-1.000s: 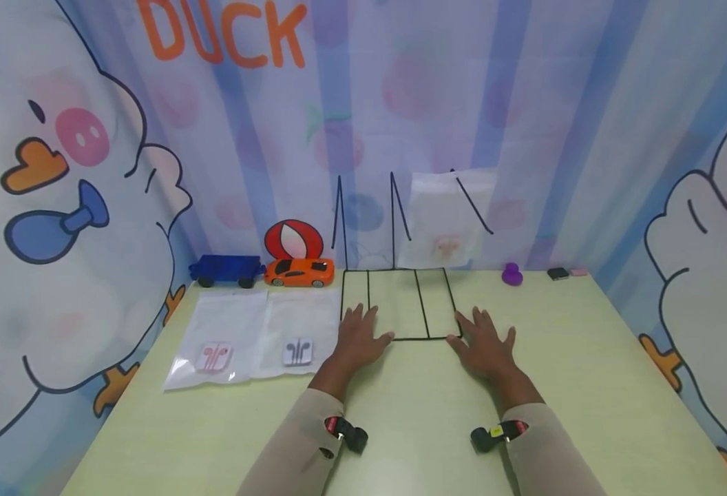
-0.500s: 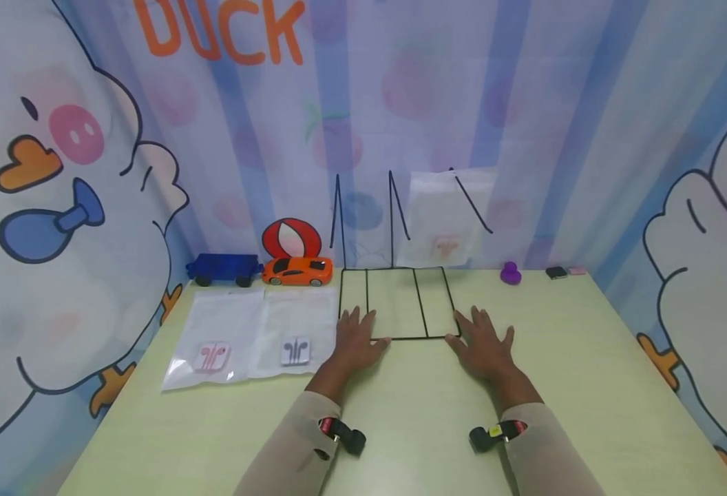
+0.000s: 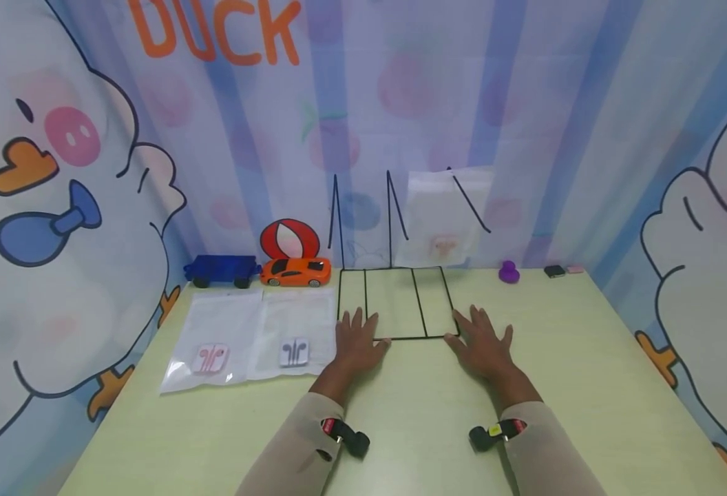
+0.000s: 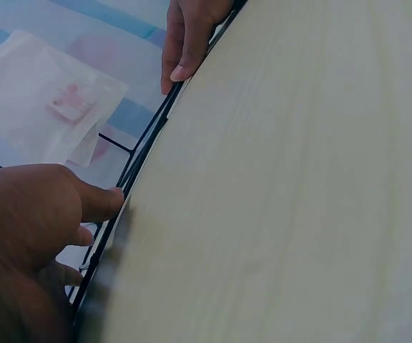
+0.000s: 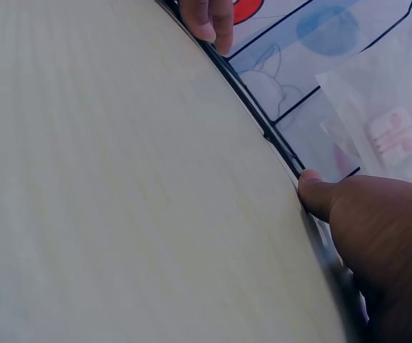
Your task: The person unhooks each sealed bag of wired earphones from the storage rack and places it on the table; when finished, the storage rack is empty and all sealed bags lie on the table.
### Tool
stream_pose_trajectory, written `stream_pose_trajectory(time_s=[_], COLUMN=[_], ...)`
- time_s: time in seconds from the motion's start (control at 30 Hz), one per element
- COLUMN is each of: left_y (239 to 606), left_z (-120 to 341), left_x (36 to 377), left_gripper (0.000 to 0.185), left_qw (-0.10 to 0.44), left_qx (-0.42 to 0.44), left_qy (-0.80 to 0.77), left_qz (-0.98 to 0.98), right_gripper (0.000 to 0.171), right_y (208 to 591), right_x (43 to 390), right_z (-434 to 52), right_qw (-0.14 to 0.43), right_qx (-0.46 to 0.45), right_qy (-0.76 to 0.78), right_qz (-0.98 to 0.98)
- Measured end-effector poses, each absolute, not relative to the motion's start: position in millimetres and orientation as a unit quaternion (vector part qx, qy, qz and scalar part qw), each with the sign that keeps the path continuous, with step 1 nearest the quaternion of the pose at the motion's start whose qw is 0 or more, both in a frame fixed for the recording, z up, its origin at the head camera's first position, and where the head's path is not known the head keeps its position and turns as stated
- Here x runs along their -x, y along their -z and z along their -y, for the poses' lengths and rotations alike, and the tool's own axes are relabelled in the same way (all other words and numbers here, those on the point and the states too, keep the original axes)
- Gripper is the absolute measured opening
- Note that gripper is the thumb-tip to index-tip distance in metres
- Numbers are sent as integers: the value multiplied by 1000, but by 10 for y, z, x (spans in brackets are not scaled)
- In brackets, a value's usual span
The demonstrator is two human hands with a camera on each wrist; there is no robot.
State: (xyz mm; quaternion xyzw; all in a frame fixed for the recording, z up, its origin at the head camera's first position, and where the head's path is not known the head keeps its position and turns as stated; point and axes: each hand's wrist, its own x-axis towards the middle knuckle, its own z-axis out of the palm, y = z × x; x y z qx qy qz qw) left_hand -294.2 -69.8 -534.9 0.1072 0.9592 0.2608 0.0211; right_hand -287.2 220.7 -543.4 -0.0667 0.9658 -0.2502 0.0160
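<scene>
My left hand (image 3: 357, 344) lies with fingers spread on the front left corner of a black wire rack (image 3: 407, 338). At the front right corner, my right hand (image 3: 482, 348) touches the rack with its fingers extended. Three hooks rise at the rack's back. A white plastic bag (image 3: 434, 213) with a pink earphone picture hangs on the rightmost hook. Flat on the table, left of my left hand, are two more bags: one with a pink earphone picture (image 3: 211, 358), one with a dark earphone picture (image 3: 294, 352). In both wrist views the thumbs rest at the rack's front bar.
Behind the flat bags stand a blue toy trailer (image 3: 222, 270) and an orange toy car (image 3: 295, 272). Right of the rack, a purple toy duck (image 3: 509, 272), a small black object (image 3: 554, 271) and a small pink one (image 3: 575, 269) sit along the table's back edge. A printed curtain (image 3: 401, 89) hangs behind.
Both hands stay at the rack's front corners, with only slight finger shifts on the left. The head view drifts slightly. The rack and bags keep their places.
</scene>
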Motion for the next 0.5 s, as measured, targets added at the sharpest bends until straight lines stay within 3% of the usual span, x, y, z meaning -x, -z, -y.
stream_pose_trajectory(time_s=[0.5], left_y=[5403], left_z=[637], left_x=[2932], left_gripper=[68], left_qw=[30], left_qx=[-85], left_qy=[-260], left_qz=[-961], right_gripper=[71], right_y=[5364], right_x=[2891], right_z=[-2240], right_qw=[32], right_qx=[63], right_qy=[263], right_qz=[-962])
